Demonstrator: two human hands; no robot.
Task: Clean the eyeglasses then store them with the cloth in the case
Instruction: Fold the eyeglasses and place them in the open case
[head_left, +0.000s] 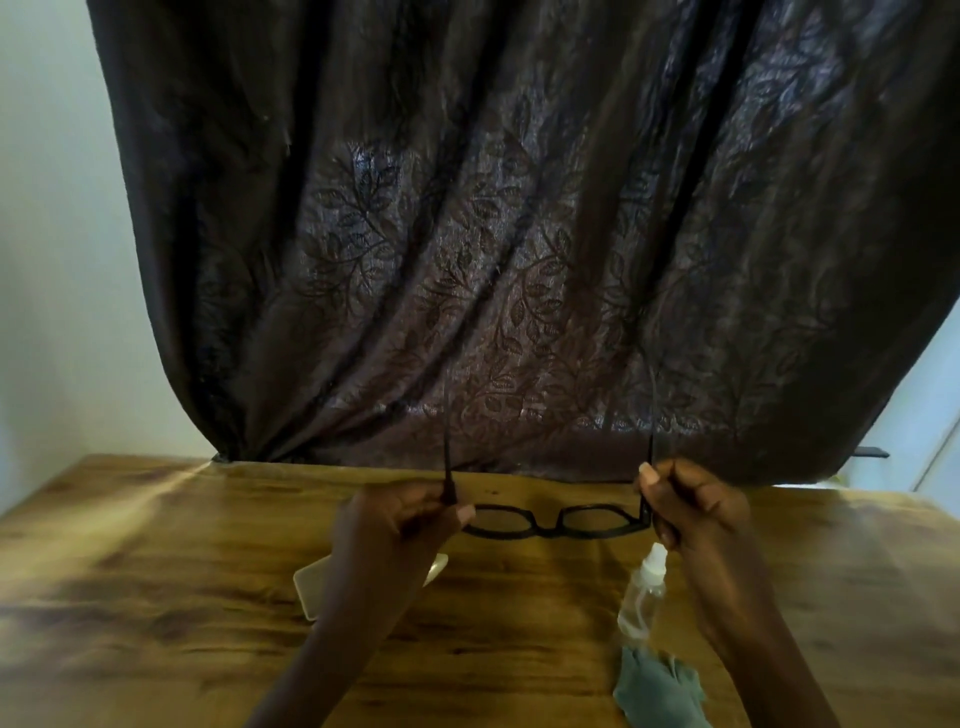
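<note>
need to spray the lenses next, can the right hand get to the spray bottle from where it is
Probably yes: the spray bottle lies just beside the right hand with nothing between, but that hand must first release the eyeglasses.

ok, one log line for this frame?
phase: pre-clean | left hand + right hand: holding glasses by arms | cloth, spray bottle, case: on table

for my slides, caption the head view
Both hands, left hand and right hand, hold open eyeglasses above a wooden table.
</note>
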